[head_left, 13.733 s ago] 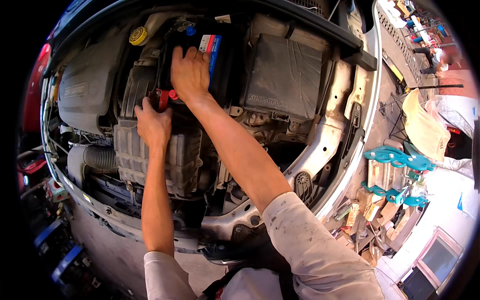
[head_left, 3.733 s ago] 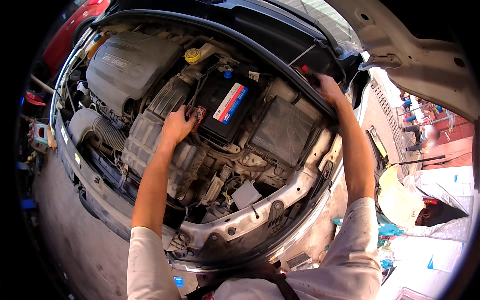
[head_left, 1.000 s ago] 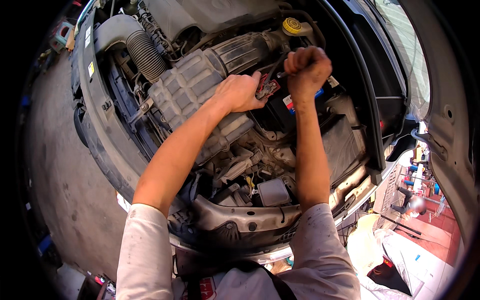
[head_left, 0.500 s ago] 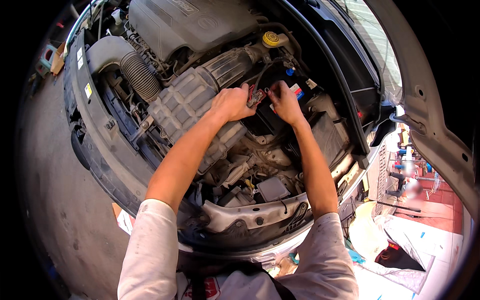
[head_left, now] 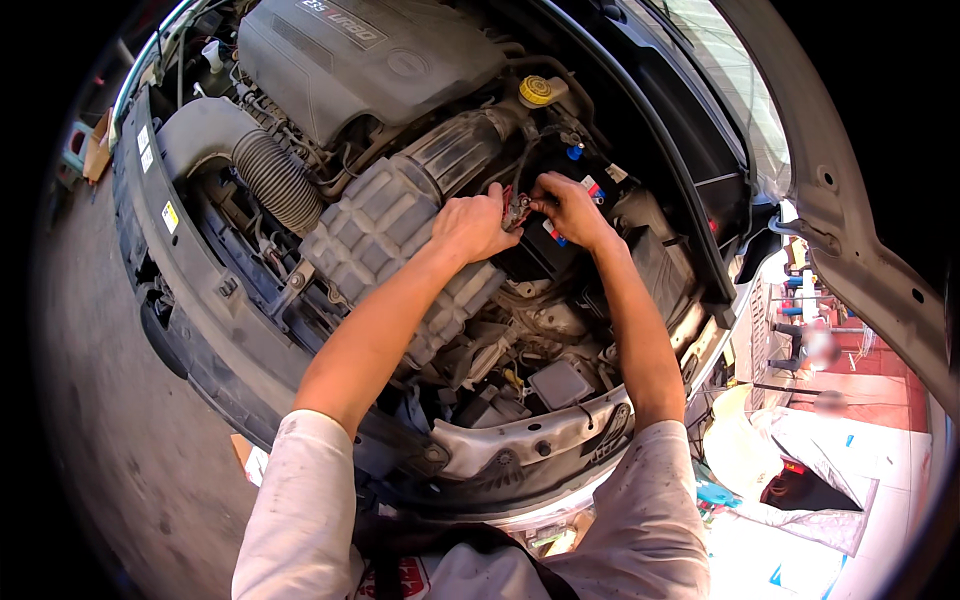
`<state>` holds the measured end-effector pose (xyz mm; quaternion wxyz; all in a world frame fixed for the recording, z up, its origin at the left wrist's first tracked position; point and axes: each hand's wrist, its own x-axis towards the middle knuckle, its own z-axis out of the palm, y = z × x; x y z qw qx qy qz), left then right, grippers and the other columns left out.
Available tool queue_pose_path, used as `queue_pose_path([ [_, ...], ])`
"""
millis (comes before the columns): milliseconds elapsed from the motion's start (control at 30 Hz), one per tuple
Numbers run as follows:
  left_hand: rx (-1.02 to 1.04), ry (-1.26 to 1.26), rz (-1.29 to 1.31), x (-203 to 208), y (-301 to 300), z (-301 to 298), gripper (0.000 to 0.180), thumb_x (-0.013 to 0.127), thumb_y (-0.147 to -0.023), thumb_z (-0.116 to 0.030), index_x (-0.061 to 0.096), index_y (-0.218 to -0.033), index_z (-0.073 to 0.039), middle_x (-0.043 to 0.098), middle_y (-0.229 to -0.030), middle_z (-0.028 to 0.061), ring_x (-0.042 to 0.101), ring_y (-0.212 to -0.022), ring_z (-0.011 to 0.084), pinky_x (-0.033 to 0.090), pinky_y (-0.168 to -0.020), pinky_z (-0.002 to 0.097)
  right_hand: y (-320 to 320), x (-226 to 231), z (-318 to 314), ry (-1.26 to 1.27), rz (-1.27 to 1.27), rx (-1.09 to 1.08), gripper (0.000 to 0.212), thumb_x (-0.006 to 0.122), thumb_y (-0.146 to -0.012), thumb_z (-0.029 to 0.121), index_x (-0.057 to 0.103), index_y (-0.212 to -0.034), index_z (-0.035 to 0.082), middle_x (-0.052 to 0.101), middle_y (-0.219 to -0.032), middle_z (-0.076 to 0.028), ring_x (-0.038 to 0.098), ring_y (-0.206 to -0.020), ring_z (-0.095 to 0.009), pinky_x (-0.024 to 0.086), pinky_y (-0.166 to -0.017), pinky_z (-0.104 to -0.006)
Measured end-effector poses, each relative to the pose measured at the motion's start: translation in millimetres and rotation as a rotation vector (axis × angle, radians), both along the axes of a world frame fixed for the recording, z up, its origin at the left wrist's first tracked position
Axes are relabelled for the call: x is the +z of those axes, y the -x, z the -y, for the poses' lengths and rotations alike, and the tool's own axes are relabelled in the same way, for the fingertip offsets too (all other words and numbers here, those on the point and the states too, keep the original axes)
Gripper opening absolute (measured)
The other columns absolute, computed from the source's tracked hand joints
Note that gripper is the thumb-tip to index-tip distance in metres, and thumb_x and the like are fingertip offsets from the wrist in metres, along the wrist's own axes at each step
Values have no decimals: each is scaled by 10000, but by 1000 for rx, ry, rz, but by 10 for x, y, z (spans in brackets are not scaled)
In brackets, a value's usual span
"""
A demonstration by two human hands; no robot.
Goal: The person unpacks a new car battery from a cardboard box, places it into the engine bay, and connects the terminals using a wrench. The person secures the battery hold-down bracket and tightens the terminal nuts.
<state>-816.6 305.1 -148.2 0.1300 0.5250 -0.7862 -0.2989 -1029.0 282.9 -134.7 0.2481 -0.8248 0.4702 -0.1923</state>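
Observation:
Both my arms reach into an open car engine bay, to a black car battery (head_left: 530,256). On top of the battery, my left hand (head_left: 470,230) grips a metal battery terminal clamp (head_left: 516,208) with red parts, thumb and fingers on either side of it. From the right, my right hand (head_left: 574,214) is closed, its thumb and forefinger pinched together against the clamp's right side. Whatever small part lies between those fingertips is too small to make out. A dark cable (head_left: 527,158) runs down toward the clamp from above.
Left of the battery are a ribbed grey air filter box (head_left: 372,225) and a corrugated intake hose (head_left: 277,180). Above are the engine cover (head_left: 370,65) and a yellow-capped reservoir (head_left: 535,92). The raised hood (head_left: 850,200) stands right; a blurred person is beyond.
My right fingertips have moved left and down, from a small ring-like piece just off the clamp to the clamp itself. My left hand keeps its grip. The whole view has shifted slightly.

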Motion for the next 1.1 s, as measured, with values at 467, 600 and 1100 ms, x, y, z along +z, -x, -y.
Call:
queue_pose_path([
  [467, 11, 92, -64, -152, -1, 42, 645, 707, -823, -449, 479, -1246, -20, 706, -821, 223, 696, -799, 409, 558, -731, 493, -504, -228, -436, 87, -116, -495, 151, 590, -949, 129, 505, -960, 4, 638, -910, -285, 610, -906, -483, 482, -732, -549],
  [600, 9, 51, -52, -144, -20, 41, 577, 693, -829, -417, 490, -1193, -18, 706, -830, 216, 692, -810, 411, 555, -741, 495, -742, -349, -564, 176, 16, -736, 205, 618, -954, 169, 574, -1041, -12, 670, -897, -290, 640, -886, -488, 516, -744, -496],
  [1100, -15, 45, -104, -116, -21, 12, 529, 721, -814, -383, 490, -1129, -27, 703, -820, 197, 690, -827, 398, 549, -739, 494, -233, 39, -96, 224, -493, 3, 195, 652, -827, 121, 592, -1003, 61, 616, -978, -124, 659, -837, -386, 537, -695, -480],
])
